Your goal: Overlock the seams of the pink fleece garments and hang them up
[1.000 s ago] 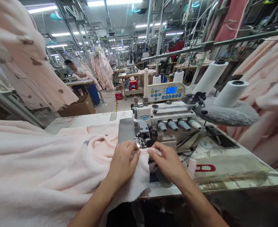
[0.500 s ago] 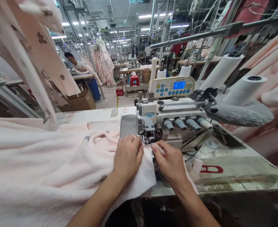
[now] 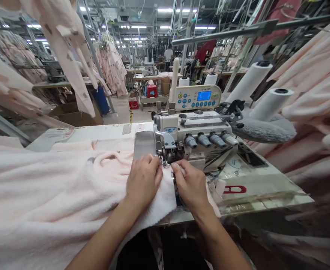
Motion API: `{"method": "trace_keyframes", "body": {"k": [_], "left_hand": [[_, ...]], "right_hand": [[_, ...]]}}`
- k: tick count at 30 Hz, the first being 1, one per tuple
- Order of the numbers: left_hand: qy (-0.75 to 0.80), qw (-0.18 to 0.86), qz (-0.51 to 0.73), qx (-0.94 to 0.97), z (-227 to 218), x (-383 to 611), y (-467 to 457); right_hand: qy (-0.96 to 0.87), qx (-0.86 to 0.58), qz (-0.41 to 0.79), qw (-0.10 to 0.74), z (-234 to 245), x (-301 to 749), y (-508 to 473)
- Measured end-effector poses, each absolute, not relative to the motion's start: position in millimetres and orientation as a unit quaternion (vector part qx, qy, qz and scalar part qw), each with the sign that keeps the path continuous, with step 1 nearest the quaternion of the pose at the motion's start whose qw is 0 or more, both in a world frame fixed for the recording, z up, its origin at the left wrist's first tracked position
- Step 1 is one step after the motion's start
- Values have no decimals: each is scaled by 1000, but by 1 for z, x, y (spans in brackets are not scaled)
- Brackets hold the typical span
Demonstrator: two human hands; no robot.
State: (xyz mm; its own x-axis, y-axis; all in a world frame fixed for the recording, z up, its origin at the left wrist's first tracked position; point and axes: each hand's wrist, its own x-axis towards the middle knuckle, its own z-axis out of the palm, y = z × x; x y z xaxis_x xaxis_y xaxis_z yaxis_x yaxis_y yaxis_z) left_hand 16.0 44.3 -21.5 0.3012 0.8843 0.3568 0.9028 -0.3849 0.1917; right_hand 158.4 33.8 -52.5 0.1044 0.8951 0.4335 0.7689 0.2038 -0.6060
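Pale pink fleece fabric (image 3: 69,187) lies in folds over the left of the table, and its edge runs under the presser foot of a white overlock sewing machine (image 3: 166,120). My left hand (image 3: 144,178) presses on the fabric just left of the foot, fingers closed and gripping it. On the right of the foot, my right hand (image 3: 191,185) pinches the fabric's edge between thumb and forefinger. Both sets of fingertips are close to the needle area, which they partly hide. A fabric corner hangs over the table's front edge.
The control panel (image 3: 201,96) stands behind the machine, with white thread cones (image 3: 249,82) at the right. A red plastic piece (image 3: 235,189) lies on the table (image 3: 266,191). Pink garments (image 3: 66,48) hang at the left, and more cloth hangs at the right.
The whole view has shifted, so the machine and hands appear a little further left. The hanging garment at the left shows swung differently. Both hands keep their hold on the fabric.
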Motion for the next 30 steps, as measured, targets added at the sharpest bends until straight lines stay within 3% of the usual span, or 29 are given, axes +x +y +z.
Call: {"method": "trace_keyframes", "body": {"k": [6, 11, 13, 17, 22, 30], "left_hand": [[-565, 19, -214, -797, -24, 17, 48], [-560, -10, -206, -803, -18, 14, 48], [-556, -13, -196, -808, -14, 12, 47], [-565, 3, -173, -807, -8, 11, 44], [-567, -3, -196, -800, -9, 11, 41], [-570, -44, -235, -786, -14, 9, 42]], "right_hand": [[-668, -633, 48, 389, -57, 155, 29], [-620, -587, -85, 514, -58, 173, 2], [-632, -576, 19, 519, -64, 176, -3], [-652, -540, 293, 444, -81, 161, 3], [-596, -533, 364, 477, -83, 141, 7], [-555, -546, 345, 524, -75, 151, -11]]}}
